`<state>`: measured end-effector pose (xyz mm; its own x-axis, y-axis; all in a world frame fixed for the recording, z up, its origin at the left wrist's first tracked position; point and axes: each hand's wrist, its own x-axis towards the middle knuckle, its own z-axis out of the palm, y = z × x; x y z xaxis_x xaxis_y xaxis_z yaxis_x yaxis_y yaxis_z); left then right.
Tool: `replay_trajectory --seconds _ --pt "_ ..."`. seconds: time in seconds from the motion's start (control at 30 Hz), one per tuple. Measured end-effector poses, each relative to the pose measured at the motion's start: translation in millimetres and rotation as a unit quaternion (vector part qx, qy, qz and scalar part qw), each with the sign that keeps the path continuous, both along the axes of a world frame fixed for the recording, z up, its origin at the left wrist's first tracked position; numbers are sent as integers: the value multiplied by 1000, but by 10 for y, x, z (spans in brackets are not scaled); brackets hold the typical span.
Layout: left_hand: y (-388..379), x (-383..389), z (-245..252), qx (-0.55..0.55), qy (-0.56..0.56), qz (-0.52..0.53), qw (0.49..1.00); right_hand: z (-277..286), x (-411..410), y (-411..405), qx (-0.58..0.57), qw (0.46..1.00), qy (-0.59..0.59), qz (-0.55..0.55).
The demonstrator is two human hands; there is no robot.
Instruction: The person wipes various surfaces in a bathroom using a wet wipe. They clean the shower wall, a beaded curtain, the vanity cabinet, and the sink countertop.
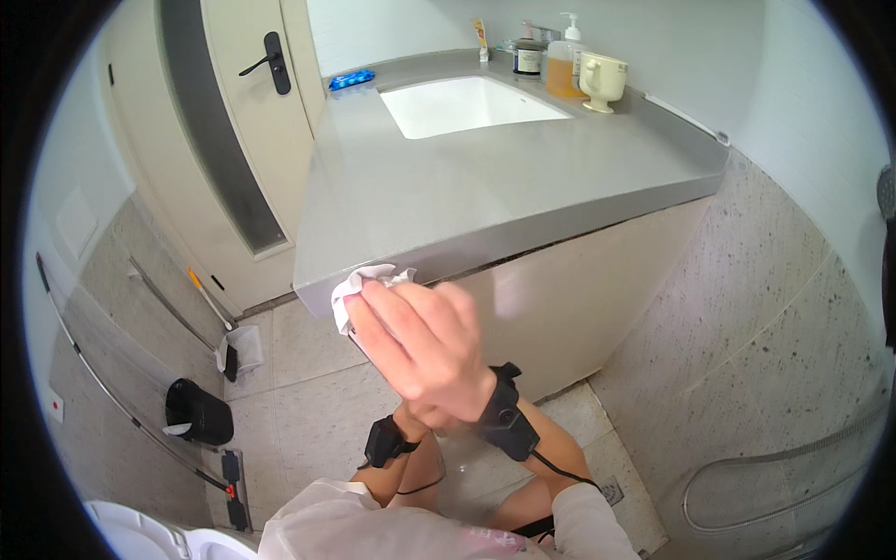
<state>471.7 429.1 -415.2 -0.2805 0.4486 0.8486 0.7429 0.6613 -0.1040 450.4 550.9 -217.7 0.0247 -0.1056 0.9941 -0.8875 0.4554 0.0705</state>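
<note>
My right hand (420, 336) grips a crumpled white wipe (346, 297). The wipe is pressed to the front edge of a grey countertop (448, 203), near its left corner. Only a small part of my left hand (418, 414) shows, below and behind the right one; its fingers are hidden, so I cannot tell whether it holds anything. Each wrist wears a black strapped device with a cable. Under the counter's edge is the pale cabinet front (560, 301).
A white sink (469, 108) is set into the counter. Behind it stand a soap pump bottle (563, 66), a dark pump bottle (526, 56) and a cream cup (602, 80). A blue packet (352, 80) lies left. A black bin (199, 413) and mop (136, 423) stand along the left wall.
</note>
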Motion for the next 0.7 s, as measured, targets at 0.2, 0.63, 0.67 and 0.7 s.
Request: replay_trajectory --seconds 0.2,0.63,0.67,0.7 --pt "83 -14 151 16 123 54 991 32 -430 638 -130 980 -13 -149" --pt "163 51 312 12 87 72 994 -262 -547 790 -48 990 14 -133" --pt "160 58 299 13 84 75 994 -217 -690 1007 -50 981 29 -183" --pt "160 66 288 14 81 78 994 -171 -830 1199 -98 967 7 -233"
